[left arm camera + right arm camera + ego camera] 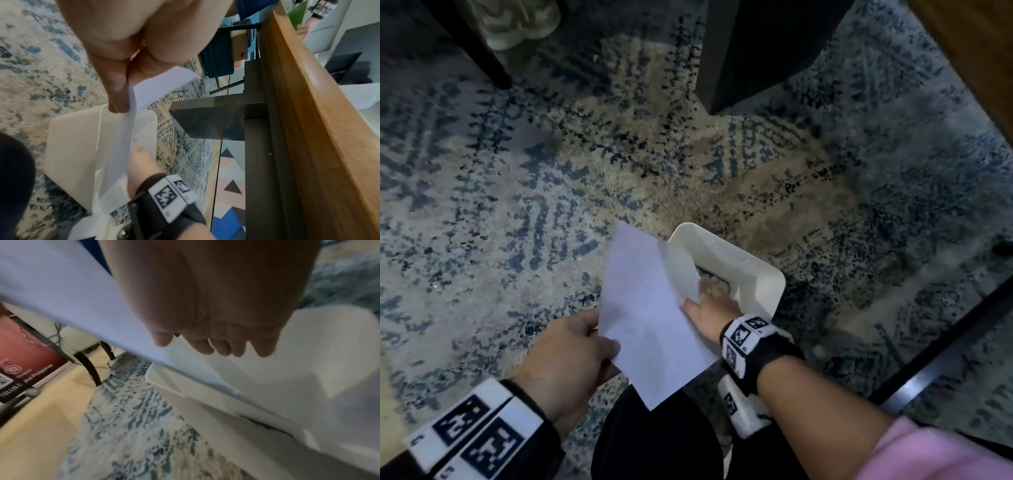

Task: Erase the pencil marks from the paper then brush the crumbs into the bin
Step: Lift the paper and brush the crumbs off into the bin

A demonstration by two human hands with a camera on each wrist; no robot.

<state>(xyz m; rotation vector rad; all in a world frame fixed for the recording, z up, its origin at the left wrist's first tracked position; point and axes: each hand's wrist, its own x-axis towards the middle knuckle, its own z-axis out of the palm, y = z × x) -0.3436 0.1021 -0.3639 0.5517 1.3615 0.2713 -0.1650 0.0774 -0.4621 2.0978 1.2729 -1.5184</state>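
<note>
A white sheet of paper (650,308) is held tilted over the open white bin (756,274), which stands on the rug. My left hand (585,346) pinches the sheet's left edge between thumb and fingers; the left wrist view shows this grip (119,91) with the paper (123,146) running down towards the bin (72,146). My right hand (709,305) lies against the sheet's right side above the bin mouth, fingers extended and blurred. In the right wrist view the fingertips (216,345) hang over the bin's inside (308,353) beside the paper (61,288). No crumbs or pencil marks are discernible.
A blue and beige patterned rug (551,171) covers the floor. A dark table leg (756,51) stands behind the bin, a wooden table edge (969,51) at top right, a thin chair leg (482,51) and a shoe (517,20) at top left. My dark-clothed knee (661,438) is below the paper.
</note>
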